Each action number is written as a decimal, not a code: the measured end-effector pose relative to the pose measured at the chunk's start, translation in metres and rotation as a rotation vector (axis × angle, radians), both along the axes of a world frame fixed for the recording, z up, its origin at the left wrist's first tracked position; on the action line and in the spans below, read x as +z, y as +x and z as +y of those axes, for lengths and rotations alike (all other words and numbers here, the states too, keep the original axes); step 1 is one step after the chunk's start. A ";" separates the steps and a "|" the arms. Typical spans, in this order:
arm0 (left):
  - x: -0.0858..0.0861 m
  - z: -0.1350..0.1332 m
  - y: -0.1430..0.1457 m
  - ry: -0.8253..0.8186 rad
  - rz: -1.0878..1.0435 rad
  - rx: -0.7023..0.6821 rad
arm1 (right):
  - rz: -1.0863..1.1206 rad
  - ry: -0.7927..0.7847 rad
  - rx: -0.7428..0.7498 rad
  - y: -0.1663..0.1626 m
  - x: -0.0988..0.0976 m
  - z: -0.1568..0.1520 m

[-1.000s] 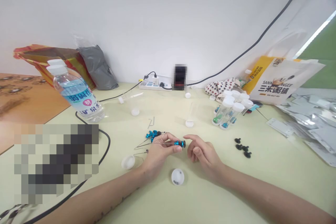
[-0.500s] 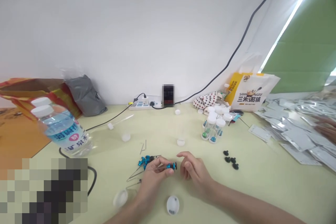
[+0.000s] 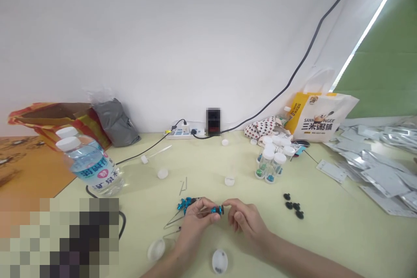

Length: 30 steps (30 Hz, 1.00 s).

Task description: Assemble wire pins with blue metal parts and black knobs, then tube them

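My left hand is closed on a small metallic-blue part with a black disc end; a thin rod runs back from it between the fingers. Facing it, my right hand has its index finger stretched to the black end, touching or nearly so. The other right fingers curl loosely, with nothing visible in them. Behind the left hand lie more blue parts, partly hidden, and bent metal rods. Several black disc-shaped pieces rest right of my right hand.
Clear tubes with white caps stand at back right, near a paper bag and flat plastic packets. White round caps lie about. Water bottles stand left; a power strip lies along the wall.
The whole view has shifted slightly, so things appear a little further right and lower. My right index fingertip has come closer to the black end of the blue part.
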<state>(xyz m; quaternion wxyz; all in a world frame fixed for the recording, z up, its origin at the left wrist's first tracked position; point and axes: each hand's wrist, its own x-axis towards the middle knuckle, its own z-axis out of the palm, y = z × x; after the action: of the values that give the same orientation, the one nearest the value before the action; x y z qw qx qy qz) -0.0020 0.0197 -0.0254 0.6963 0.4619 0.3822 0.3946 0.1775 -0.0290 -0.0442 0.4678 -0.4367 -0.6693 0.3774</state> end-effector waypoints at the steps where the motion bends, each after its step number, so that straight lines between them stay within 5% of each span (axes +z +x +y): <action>1: 0.002 -0.001 0.001 0.000 0.002 -0.001 | 0.005 -0.010 -0.006 0.000 0.000 0.000; 23: 0.004 -0.002 0.005 -0.065 -0.050 -0.033 | -0.030 -0.105 0.006 0.000 0.000 0.000; 26: -0.002 -0.002 0.005 -0.083 -0.064 -0.015 | -0.202 0.098 -0.031 0.004 0.015 -0.009; 30: -0.012 -0.004 0.007 -0.093 -0.131 -0.119 | -0.654 0.638 -0.049 0.026 0.075 -0.009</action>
<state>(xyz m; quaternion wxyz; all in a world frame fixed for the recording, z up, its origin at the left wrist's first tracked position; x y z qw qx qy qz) 0.0052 0.0155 -0.0370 0.7629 0.4241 0.3254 0.3636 0.2033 -0.0378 0.0311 0.3520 -0.3826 -0.8541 -0.0166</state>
